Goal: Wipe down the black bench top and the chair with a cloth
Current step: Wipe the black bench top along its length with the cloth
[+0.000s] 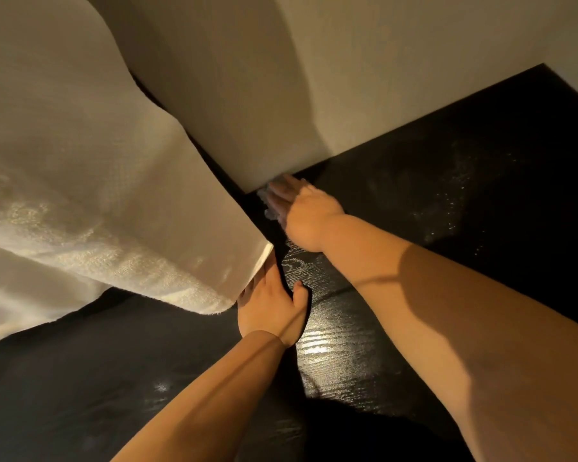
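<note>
Right grip (302, 211) pressed flat on pale cloth (268, 203), working table (447, 181) corner at wall (314, 95) | left grip (271, 305) open-palmed, holding cream curtain (97, 178) back off table, clearing the path | chair unseen

I think this is a bedroom in a home or a hotel, though I cannot be sure. I see a thick, soft cream blanket (80, 181) hanging down, and the left hand (271, 308) touches its bottom corner. Under both hands is a shiny black bench top (341, 358) with wood lines in it. A plain pale wall (347, 78) stands just past the fingers of the right hand (302, 211), and the bench runs along it. The light is warm and dim, like a lamp at night.
</note>
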The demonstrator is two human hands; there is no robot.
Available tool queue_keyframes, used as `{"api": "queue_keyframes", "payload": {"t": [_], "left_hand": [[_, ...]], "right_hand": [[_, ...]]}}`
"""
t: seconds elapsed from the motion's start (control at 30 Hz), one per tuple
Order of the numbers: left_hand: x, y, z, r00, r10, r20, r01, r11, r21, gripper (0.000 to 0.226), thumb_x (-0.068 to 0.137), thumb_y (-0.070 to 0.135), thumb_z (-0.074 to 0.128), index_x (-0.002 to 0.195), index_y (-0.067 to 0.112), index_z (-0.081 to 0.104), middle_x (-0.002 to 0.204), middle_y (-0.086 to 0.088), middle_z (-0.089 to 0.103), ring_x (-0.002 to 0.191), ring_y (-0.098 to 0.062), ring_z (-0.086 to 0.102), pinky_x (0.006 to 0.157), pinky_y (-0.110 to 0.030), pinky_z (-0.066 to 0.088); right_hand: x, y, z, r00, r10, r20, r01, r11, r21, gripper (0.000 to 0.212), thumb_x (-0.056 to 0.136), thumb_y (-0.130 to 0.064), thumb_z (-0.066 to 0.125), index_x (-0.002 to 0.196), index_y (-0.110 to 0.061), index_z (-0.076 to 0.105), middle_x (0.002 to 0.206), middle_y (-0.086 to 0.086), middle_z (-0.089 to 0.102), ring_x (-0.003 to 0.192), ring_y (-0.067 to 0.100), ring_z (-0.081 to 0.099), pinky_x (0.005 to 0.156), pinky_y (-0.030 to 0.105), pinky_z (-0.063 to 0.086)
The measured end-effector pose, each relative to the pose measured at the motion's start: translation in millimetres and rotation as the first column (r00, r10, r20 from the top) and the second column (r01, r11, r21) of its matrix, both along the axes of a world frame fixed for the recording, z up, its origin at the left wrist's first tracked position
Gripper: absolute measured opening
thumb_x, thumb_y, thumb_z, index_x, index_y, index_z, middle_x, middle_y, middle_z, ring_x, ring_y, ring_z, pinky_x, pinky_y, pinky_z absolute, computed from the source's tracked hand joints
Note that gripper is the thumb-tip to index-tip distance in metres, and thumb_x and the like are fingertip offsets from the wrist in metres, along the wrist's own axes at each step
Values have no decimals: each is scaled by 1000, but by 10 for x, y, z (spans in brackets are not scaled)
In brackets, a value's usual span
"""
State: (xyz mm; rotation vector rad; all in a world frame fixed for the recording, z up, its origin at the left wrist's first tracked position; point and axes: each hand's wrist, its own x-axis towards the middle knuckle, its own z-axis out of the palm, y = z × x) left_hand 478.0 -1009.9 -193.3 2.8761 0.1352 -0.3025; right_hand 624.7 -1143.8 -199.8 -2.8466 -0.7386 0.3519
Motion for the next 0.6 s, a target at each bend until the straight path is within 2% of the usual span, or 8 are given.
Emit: {"api": "queue_keyframes", "payload": {"t": [0.13,0.23,0.3,0.37,0.47,0.53,0.6], "left_hand": [[-15,7,8,1000,1,24,-1,1000,-28,78,96,51,47,165,32,16,165,0,38,150,-25,35,124,-43,26],[-1,15,-19,1000,5,18,-5,1000,-15,77,97,52,46,165,30,18,166,-2,38,151,-25,33,125,-42,22],[-1,5,-10,1000,7,16,-7,1000,-23,78,97,52,46,166,30,17,167,-2,36,152,-25,32,126,-42,21],[-3,-1,-4,1000,8,13,-8,1000,-21,77,97,51,47,166,29,18,167,-2,37,153,-25,32,126,-42,21],[-16,-8,11,1000,-1,16,2,1000,-14,72,98,49,48,163,26,26,164,-4,41,151,-27,35,124,-43,23],[-17,-3,16,1000,-5,20,5,1000,-25,71,98,49,48,162,26,26,162,-5,43,148,-29,38,122,-45,27],[-10,13,-7,1000,-8,21,9,1000,-23,72,98,50,47,163,27,24,163,-5,42,147,-30,39,122,-46,28]], "right_hand": [[-56,-659,-47,943,-332,-28,333,942,41,63,109,-29,32,167,-19,8,175,3,0,160,28,-7,129,43,-2],[-71,-779,-25,891,-451,-58,452,892,-5,66,109,-28,31,167,-18,2,174,2,-9,159,31,-13,129,45,-5],[-174,-531,-17,909,-416,-44,417,909,19,67,107,-29,34,167,-16,6,175,3,-8,159,32,-13,128,45,-6],[-402,-280,-90,962,-272,-3,271,958,95,64,106,-27,38,165,-15,18,175,3,3,160,29,-8,127,42,-6],[-724,-366,-174,989,-147,33,140,978,156,60,103,-24,46,161,-15,33,172,4,22,160,30,8,128,44,4],[-778,-677,-181,972,-223,70,210,965,156,62,104,-24,45,163,-16,30,172,5,22,160,32,10,129,47,9],[-805,-1022,-145,935,-350,60,343,934,98,61,107,-27,38,165,-17,20,174,5,13,160,31,3,129,45,4]]}}
